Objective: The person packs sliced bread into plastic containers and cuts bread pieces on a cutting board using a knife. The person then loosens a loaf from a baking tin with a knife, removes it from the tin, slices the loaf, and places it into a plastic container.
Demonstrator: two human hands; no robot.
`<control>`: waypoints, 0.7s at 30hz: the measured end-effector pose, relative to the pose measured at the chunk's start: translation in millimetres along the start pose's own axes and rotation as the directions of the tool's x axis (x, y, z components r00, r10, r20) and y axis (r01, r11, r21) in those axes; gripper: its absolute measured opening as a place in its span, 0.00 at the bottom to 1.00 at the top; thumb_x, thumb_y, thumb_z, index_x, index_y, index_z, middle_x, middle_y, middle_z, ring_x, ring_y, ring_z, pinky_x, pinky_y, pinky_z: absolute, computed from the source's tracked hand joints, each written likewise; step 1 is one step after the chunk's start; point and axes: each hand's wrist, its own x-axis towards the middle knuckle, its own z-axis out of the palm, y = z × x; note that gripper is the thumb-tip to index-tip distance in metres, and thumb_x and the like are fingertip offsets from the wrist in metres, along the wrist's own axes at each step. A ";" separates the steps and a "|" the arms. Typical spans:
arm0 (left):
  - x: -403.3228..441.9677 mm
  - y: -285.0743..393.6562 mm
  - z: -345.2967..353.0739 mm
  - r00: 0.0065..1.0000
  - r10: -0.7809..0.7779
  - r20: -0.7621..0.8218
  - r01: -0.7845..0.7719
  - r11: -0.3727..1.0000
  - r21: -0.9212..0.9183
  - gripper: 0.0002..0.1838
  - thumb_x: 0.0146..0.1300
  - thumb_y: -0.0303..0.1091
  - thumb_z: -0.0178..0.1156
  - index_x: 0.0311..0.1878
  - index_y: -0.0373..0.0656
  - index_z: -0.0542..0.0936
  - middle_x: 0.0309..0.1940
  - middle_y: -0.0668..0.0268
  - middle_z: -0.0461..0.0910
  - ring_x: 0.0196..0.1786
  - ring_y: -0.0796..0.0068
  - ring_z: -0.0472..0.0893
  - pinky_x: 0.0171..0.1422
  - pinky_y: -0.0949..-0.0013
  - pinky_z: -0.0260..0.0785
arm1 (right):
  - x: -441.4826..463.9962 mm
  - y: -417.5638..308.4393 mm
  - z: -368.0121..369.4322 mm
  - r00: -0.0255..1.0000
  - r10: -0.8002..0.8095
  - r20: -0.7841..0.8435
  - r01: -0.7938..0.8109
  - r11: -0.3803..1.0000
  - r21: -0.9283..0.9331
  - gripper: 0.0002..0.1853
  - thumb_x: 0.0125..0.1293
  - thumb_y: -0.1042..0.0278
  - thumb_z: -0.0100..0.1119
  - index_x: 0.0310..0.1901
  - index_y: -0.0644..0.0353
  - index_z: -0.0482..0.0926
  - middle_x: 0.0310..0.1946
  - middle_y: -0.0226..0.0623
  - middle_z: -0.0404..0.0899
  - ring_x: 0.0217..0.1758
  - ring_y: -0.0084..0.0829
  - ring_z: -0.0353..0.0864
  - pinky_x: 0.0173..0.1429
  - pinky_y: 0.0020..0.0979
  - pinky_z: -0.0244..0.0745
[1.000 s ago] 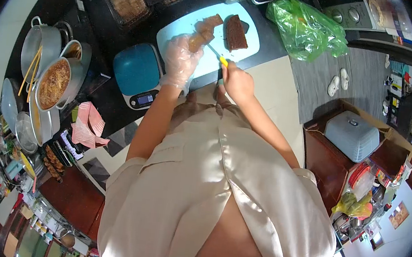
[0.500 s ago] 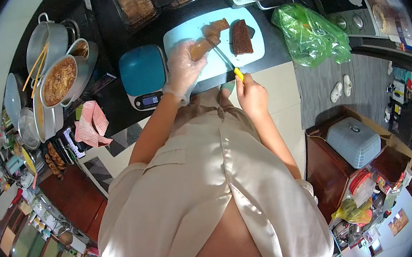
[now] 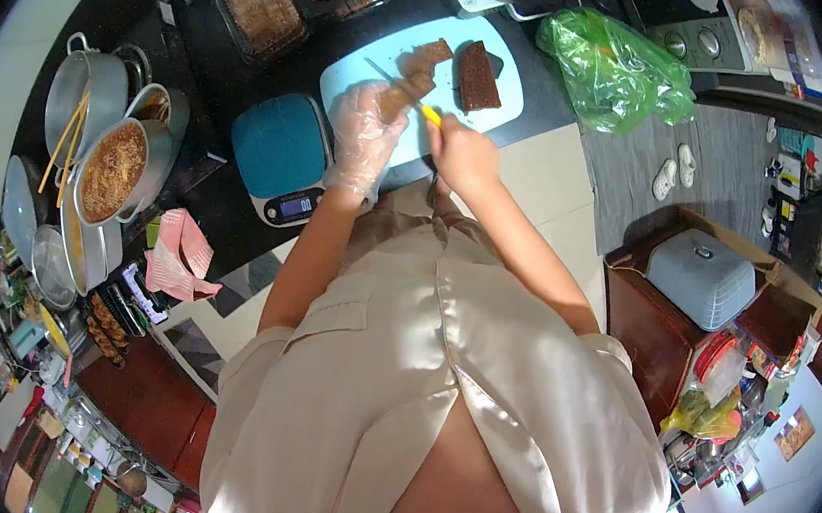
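My left hand (image 3: 364, 131), in a clear plastic glove, holds a piece of brown cake (image 3: 395, 103) at the left of a light-blue cutting board (image 3: 507, 56). Bare and closed, my right hand (image 3: 465, 154) grips a knife by its yellow handle (image 3: 431, 115). Its blade reaches up and left across the cake in front of my left fingers; how deep it sits in the cake I cannot tell. Cut slices (image 3: 430, 55) lie just beyond the held piece. A darker block of cake (image 3: 478, 78) rests on the board's right side.
A kitchen scale (image 3: 280, 148) stands left of the board. Plastic boxes of slices (image 3: 261, 10) are behind it. A green plastic bag (image 3: 616, 73) lies to the right. Pots (image 3: 114, 170) with chopsticks and a pink cloth (image 3: 177, 257) are at far left.
My right hand has moved left and brought the knife with it. The blade now crosses over the cake toward the board's left side. My left hand stays at the cake.
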 end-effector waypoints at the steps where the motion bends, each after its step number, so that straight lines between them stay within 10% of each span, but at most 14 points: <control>1: -1.2 1.2 -0.5 1.000 -0.009 0.010 0.009 1.000 -0.003 0.22 0.49 0.30 0.73 0.48 0.39 0.78 0.43 0.54 0.80 0.48 0.50 0.78 0.55 0.54 0.71 | -9.2 5.4 -3.0 1.000 -0.007 -0.003 0.007 1.000 0.000 0.18 0.72 0.52 0.51 0.34 0.60 0.76 0.22 0.50 0.81 0.25 0.53 0.82 0.30 0.51 0.76; 21: -8.6 10.8 -25.1 0.992 -0.098 0.073 0.106 0.988 -0.111 0.24 0.51 0.34 0.73 0.50 0.38 0.77 0.45 0.53 0.79 0.51 0.49 0.77 0.56 0.55 0.70 | -47.6 8.3 -17.1 1.000 0.021 0.005 -0.021 1.000 0.015 0.15 0.71 0.57 0.55 0.33 0.62 0.75 0.18 0.48 0.79 0.20 0.50 0.80 0.26 0.47 0.75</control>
